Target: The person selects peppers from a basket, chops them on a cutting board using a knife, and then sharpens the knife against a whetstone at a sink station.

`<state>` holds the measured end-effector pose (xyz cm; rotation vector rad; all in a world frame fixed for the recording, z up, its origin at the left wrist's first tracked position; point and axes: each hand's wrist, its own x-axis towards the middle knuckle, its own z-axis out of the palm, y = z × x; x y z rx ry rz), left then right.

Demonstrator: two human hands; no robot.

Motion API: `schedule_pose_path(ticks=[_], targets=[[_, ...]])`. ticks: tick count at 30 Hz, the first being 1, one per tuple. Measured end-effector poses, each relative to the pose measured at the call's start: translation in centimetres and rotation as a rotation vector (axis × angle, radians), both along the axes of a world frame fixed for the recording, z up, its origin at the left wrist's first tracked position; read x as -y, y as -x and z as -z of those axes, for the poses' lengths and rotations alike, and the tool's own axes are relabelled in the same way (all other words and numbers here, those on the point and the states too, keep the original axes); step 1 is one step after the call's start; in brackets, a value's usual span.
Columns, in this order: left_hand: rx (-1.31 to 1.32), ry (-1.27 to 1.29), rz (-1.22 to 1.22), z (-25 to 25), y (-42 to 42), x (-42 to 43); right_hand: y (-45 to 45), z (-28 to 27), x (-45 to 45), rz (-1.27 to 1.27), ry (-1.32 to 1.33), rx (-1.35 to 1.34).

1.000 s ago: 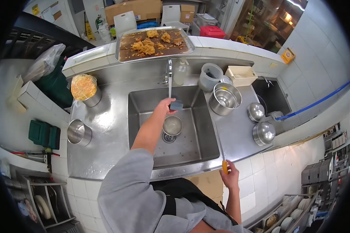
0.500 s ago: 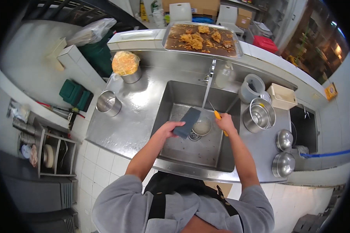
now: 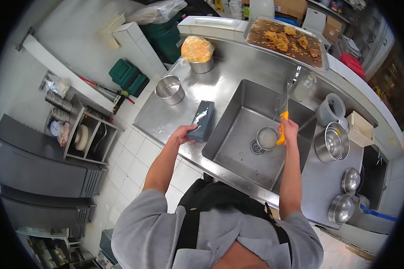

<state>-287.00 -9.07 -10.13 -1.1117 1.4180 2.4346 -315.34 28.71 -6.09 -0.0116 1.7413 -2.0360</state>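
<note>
A wet dark grey block (image 3: 203, 120) rests on the steel counter just left of the sink, and my left hand (image 3: 184, 133) grips its near end. My right hand (image 3: 289, 131) is closed round the yellow handle of a knife (image 3: 283, 117) over the right part of the sink (image 3: 235, 134). The knife's blade points up toward the tap (image 3: 296, 74) and is hard to tell apart from the water stream. Below and left of my right hand, a small round metal bowl (image 3: 267, 137) sits in the sink beside the drain.
A steel pot (image 3: 169, 90) and a pot with an orange-filled bag (image 3: 197, 50) stand at left. Right of the sink are a grey tub (image 3: 331, 109), nested pots (image 3: 332, 141), a cream bin (image 3: 361, 128) and domed bowls (image 3: 350, 180). A food tray (image 3: 286, 44) lies on the ledge.
The block has moved from under the running tap to the counter left of the sink. My right hand has brought the knife from beyond the front edge to over the sink. The view has shifted left.
</note>
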Motion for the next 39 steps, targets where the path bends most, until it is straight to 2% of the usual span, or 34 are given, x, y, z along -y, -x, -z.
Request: schedule_pose_path(ticks=[2, 3, 5, 7, 8, 10, 13, 14, 15, 17, 18, 19, 20, 21, 23, 26, 27, 28, 29, 30, 31, 32, 33, 34, 35, 36, 37, 39], targets=[[0.058, 0.045, -0.010, 0.4, 0.3, 1.5, -2.0, 0.2, 0.3, -0.117, -0.116, -0.002], [0.121, 0.091, 0.002, 0.8, 0.5, 2.0, -2.9, 0.7, 0.9, -0.117, -0.125, -0.009], [0.134, 0.016, 0.030, 2.2, 1.2, 3.7, -5.4, 0.6, 0.9, -0.082, -0.176, 0.089], [0.271, 0.246, 0.019, 1.5, 1.5, 4.2, -5.7, 1.4, 0.7, -0.014, -0.166, 0.081], [0.263, 0.249, 0.061, 2.2, 2.1, 4.7, -5.5, 1.3, 1.1, -0.015, -0.136, 0.067], [0.306, 0.909, 0.261, 3.4, 2.8, 5.9, -4.8, 0.5, 1.7, 0.016, -0.208, 0.052], [0.209, 1.035, 0.257, 1.9, 2.3, 5.8, -3.4, 0.1, 3.1, 0.021, -0.343, -0.016], [0.129, 1.082, 0.123, 3.7, 2.5, 7.1, -3.3, -0.3, 3.7, 0.113, -0.327, -0.030], [0.115, 1.075, 0.136, 5.2, 2.3, 9.3, -3.6, -0.4, 4.4, 0.202, -0.313, -0.045], [-0.072, 0.712, -0.136, 4.5, 2.3, 11.9, -4.1, -0.1, 5.3, 0.232, -0.367, -0.047], [-0.086, 0.699, -0.127, 3.9, 2.7, 13.2, -3.9, -0.3, 5.1, 0.258, -0.264, 0.032], [-0.215, 0.493, -0.297, 2.7, 2.9, 14.3, -3.8, -0.8, 5.3, 0.278, -0.161, 0.107], [-0.331, 0.283, -0.464, 2.1, 3.0, 15.6, -4.0, -1.4, 5.8, 0.301, -0.182, 0.112], [-0.333, 0.273, -0.455, 1.5, 3.2, 16.9, -4.4, -1.8, 6.5, 0.312, -0.188, 0.110], [-0.354, 0.017, -0.583, 1.3, 4.5, 19.1, -4.7, -2.3, 6.6, 0.307, -0.185, 0.064], [-0.443, 0.004, -0.602, 2.6, 6.9, 22.3, -5.5, -1.9, 8.2, 0.423, -0.305, -0.039], [-0.455, -0.015, -0.584, 2.7, 7.3, 23.0, -7.2, -2.1, 9.3, 0.394, -0.313, -0.025], [-0.318, 0.164, -0.629, 2.0, 7.7, 22.4, -9.8, -3.2, 9.7, 0.229, -0.647, -0.223], [-0.279, 0.550, -0.538, 1.6, 7.1, 21.0, -12.0, -3.9, 10.2, 0.052, -0.970, -0.442], [-0.218, 0.928, -0.424, 1.5, 6.4, 19.2, -14.4, -2.6, 10.3, -0.016, -0.954, -0.648], [-0.439, 1.182, -0.313, 2.2, 5.3, 17.0, -16.9, -1.1, 10.6, -0.077, -0.920, -0.848], [-0.486, 1.349, -0.259, 0.1, 3.5, 12.1, -19.3, -0.4, 11.3, -0.141, -0.906, -0.909], [-0.514, 1.117, 0.021, -4.3, 0.7, 7.6, -21.3, 0.1, 12.0, -0.203, -0.891, -0.962], [-0.697, 1.492, 0.259, -1.3, 0.5, 5.8, -22.5, 1.0, 12.6, -0.210, -0.882, -0.942], [-0.656, 1.605, 0.430, -1.9, -0.2, 3.3, -23.7, 1.9, 12.9, -0.242, -0.910, -0.888], [-0.614, 1.713, 0.603, -2.7, -0.6, 1.3, -24.6, 2.7, 13.0, -0.272, -0.936, -0.839], [-0.605, 1.715, 0.619, -2.0, 0.0, 0.3, -25.0, 3.1, 13.0, -0.272, -0.926, -0.825], [-0.514, 1.767, 0.842, -0.2, 1.4, -0.5, -25.3, 3.9, 13.0, -0.352, -1.046, -0.665]])
